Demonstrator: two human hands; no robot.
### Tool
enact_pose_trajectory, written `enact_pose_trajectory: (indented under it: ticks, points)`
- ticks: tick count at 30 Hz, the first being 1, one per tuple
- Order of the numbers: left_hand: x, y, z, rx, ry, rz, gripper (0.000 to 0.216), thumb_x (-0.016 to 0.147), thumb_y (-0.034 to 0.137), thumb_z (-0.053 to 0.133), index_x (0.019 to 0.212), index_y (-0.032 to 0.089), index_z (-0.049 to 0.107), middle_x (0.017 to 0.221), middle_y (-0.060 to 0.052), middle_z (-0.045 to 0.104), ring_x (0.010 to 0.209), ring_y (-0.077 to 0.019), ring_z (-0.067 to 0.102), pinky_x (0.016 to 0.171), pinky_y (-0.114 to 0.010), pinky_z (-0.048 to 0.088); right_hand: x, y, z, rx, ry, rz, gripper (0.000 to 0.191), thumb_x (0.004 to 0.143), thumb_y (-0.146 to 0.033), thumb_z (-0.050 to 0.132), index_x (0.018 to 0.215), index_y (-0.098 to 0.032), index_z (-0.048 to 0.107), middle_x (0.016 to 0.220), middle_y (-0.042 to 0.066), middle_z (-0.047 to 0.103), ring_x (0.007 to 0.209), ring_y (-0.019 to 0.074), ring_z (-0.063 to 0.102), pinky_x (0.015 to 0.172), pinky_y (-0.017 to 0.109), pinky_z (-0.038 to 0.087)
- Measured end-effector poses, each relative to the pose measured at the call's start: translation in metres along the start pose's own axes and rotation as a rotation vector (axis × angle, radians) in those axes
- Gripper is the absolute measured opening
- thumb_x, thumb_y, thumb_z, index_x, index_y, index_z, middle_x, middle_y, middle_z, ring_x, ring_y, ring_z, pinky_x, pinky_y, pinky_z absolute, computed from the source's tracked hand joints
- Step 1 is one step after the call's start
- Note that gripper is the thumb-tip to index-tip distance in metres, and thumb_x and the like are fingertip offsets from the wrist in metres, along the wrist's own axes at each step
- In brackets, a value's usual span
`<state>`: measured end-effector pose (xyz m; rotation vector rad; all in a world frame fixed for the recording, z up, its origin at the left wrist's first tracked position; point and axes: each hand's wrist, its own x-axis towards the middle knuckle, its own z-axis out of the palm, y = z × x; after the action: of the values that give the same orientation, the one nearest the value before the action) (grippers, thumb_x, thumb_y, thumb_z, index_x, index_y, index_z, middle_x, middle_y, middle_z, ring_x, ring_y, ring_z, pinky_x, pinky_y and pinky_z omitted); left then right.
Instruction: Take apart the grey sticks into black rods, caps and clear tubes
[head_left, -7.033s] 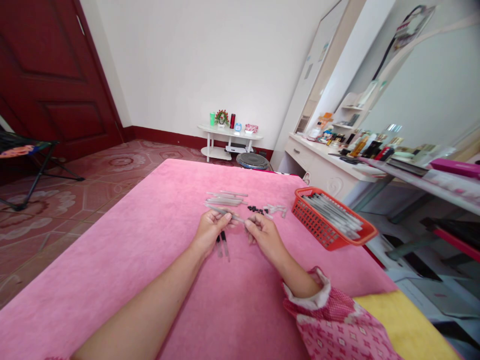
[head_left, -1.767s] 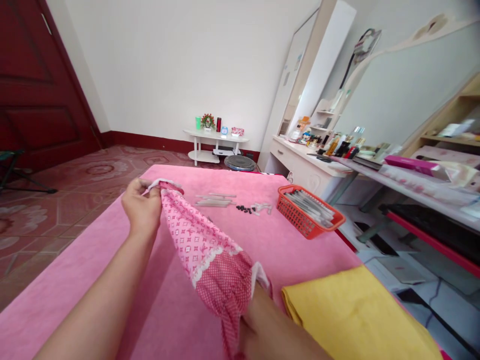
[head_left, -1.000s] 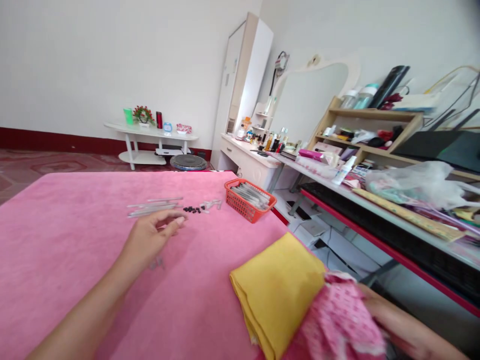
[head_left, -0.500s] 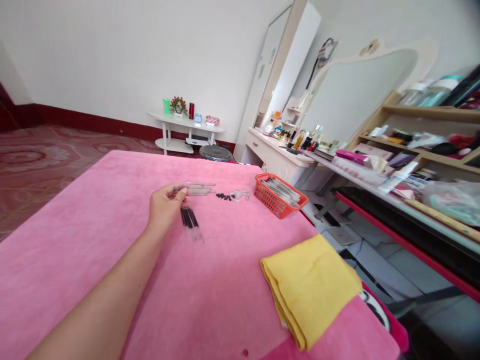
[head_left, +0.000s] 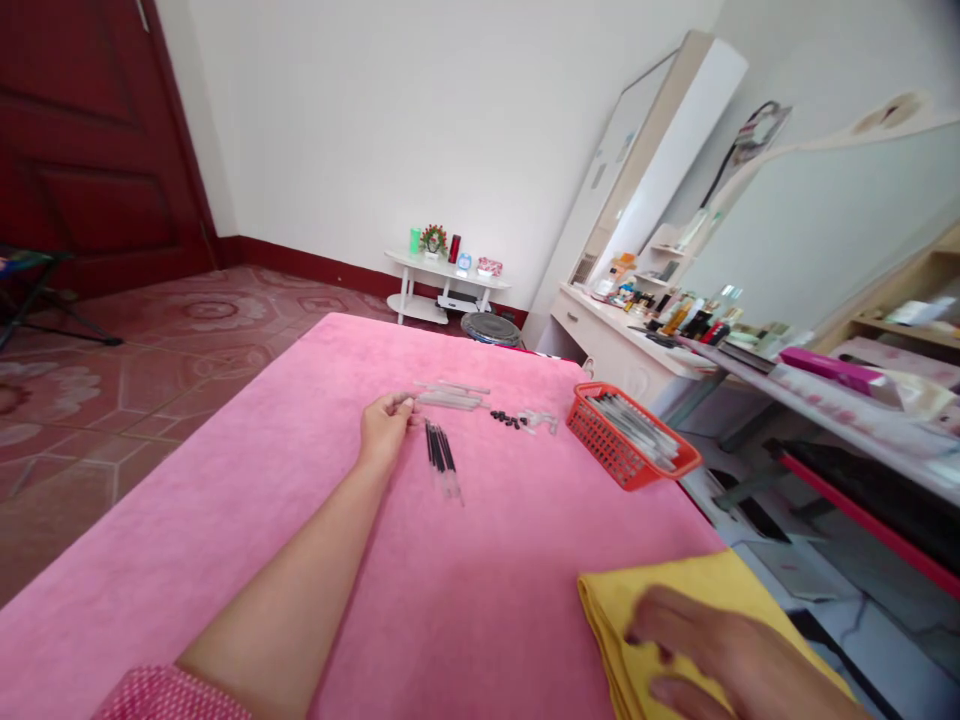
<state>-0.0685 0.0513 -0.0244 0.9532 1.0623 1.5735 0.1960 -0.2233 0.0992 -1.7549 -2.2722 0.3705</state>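
Note:
My left hand (head_left: pixel 386 425) rests on the pink cover, thumb and fingers pinched at the left ends of several clear pen barrels (head_left: pixel 454 399); whatever the fingertips hold is hidden. Just to its right lie several black-filled pen refills (head_left: pixel 440 450), side by side. Small black pen parts (head_left: pixel 508 419) and clear plastic pieces (head_left: pixel 538 420) sit beyond the barrels' right ends. My right hand (head_left: pixel 712 645), blurred, hovers over or touches the folded yellow cloth (head_left: pixel 600 610); its thumb and forefinger are apart with nothing seen between them.
An orange basket (head_left: pixel 611 448) of pen parts stands at the right edge of the pink-covered table (head_left: pixel 480 560). A dressing table (head_left: pixel 630 335) with bottles and a mirror lies beyond it. A low white stand (head_left: pixel 427 265) is against the far wall.
My right hand has come into view at the lower right, over the yellow cloth. The view has swung left, showing a door. My left hand stays by the pen barrels.

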Motion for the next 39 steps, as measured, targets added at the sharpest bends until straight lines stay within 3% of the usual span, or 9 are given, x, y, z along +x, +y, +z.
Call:
enact_pose_trajectory:
  ticks: [2, 6, 8, 11, 16, 21, 28, 34, 39]
  points:
    - [0.001, -0.004, -0.001, 0.006, 0.003, -0.007, 0.028, 0.067, 0.027, 0.058, 0.089, 0.009, 0.062, 0.067, -0.004, 0.062, 0.047, -0.0088, 0.054, 0.044, -0.019, 0.042, 0.072, 0.015, 0.009, 0.049, -0.04, -0.076, 0.018, 0.074, -0.017, 0.055, 0.087, -0.025, 0.064, 0.083, 0.003, 0.064, 0.072, 0.0144, 0.059, 0.066, 0.023, 0.046]
    - [0.0, -0.007, 0.0, 0.094, -0.022, 0.034, 0.029, 0.068, 0.029, 0.058, 0.089, 0.01, 0.063, 0.062, -0.002, 0.062, 0.047, -0.0096, 0.054, 0.046, -0.021, 0.043, 0.212, 0.038, 0.047, 0.102, 0.261, -0.086, 0.024, 0.073, -0.009, 0.051, 0.093, -0.016, 0.063, 0.093, 0.007, 0.063, 0.082, 0.0148, 0.057, 0.077, 0.026, 0.043]
    - [-0.001, -0.007, 0.001, 0.144, -0.046, 0.056, 0.029, 0.069, 0.03, 0.058, 0.089, 0.01, 0.064, 0.061, -0.002, 0.062, 0.047, -0.0101, 0.054, 0.047, -0.021, 0.043, 0.257, 0.045, 0.067, 0.078, 0.325, 0.014, 0.028, 0.072, -0.008, 0.051, 0.096, -0.015, 0.064, 0.094, 0.006, 0.063, 0.084, 0.0143, 0.056, 0.078, 0.024, 0.042]
    - [-0.002, -0.008, 0.002, 0.184, -0.072, 0.078, 0.028, 0.071, 0.032, 0.056, 0.088, 0.01, 0.063, 0.062, -0.003, 0.062, 0.049, -0.0106, 0.054, 0.048, -0.022, 0.043, 0.292, 0.049, 0.09, 0.078, 0.353, 0.048, 0.027, 0.075, -0.016, 0.053, 0.1, -0.017, 0.064, 0.094, 0.006, 0.061, 0.084, 0.0156, 0.055, 0.076, 0.025, 0.041]
    - [-0.001, -0.01, 0.005, 0.241, -0.107, 0.108, 0.028, 0.072, 0.032, 0.055, 0.088, 0.01, 0.064, 0.065, -0.003, 0.064, 0.049, -0.0105, 0.052, 0.049, -0.022, 0.042, 0.302, 0.047, 0.107, 0.009, 0.345, 0.109, 0.016, 0.073, -0.022, 0.058, 0.087, -0.02, 0.065, 0.09, 0.004, 0.058, 0.08, 0.0161, 0.055, 0.068, 0.024, 0.039]
    - [-0.007, -0.005, 0.008, 0.21, -0.126, 0.129, 0.023, 0.07, 0.03, 0.058, 0.083, 0.012, 0.065, 0.061, -0.003, 0.063, 0.047, -0.0102, 0.052, 0.049, -0.021, 0.042, 0.291, 0.043, 0.098, 0.007, 0.359, 0.106, 0.014, 0.073, -0.023, 0.057, 0.086, -0.019, 0.063, 0.091, 0.004, 0.06, 0.085, 0.0164, 0.055, 0.071, 0.025, 0.038]
    - [-0.024, 0.007, 0.022, 0.126, -0.213, 0.037, 0.033, 0.064, 0.031, 0.066, 0.091, 0.012, 0.066, 0.06, -0.002, 0.063, 0.044, -0.0103, 0.054, 0.042, -0.02, 0.041, 0.269, 0.038, 0.089, 0.409, 0.41, -0.05, 0.014, 0.073, -0.021, 0.055, 0.083, -0.016, 0.063, 0.084, 0.003, 0.066, 0.07, 0.0136, 0.057, 0.067, 0.024, 0.042]
    - [-0.035, 0.011, 0.037, 0.02, -0.291, 0.004, 0.037, 0.067, 0.037, 0.066, 0.093, 0.011, 0.064, 0.078, -0.007, 0.067, 0.059, -0.0134, 0.06, 0.05, -0.022, 0.049, 0.256, 0.025, 0.095, 0.483, 0.303, -0.218, 0.013, 0.071, -0.023, 0.059, 0.082, -0.019, 0.065, 0.082, 0.001, 0.067, 0.073, 0.014, 0.057, 0.067, 0.023, 0.042]
    - [-0.031, 0.01, 0.033, -0.103, -0.189, -0.038, 0.033, 0.068, 0.038, 0.066, 0.087, 0.011, 0.063, 0.079, -0.007, 0.067, 0.066, -0.0132, 0.061, 0.056, -0.022, 0.051, 0.258, 0.053, 0.068, 0.397, 0.336, -0.073, 0.02, 0.073, -0.024, 0.058, 0.09, -0.017, 0.066, 0.087, 0.003, 0.068, 0.072, 0.0136, 0.059, 0.066, 0.023, 0.042]
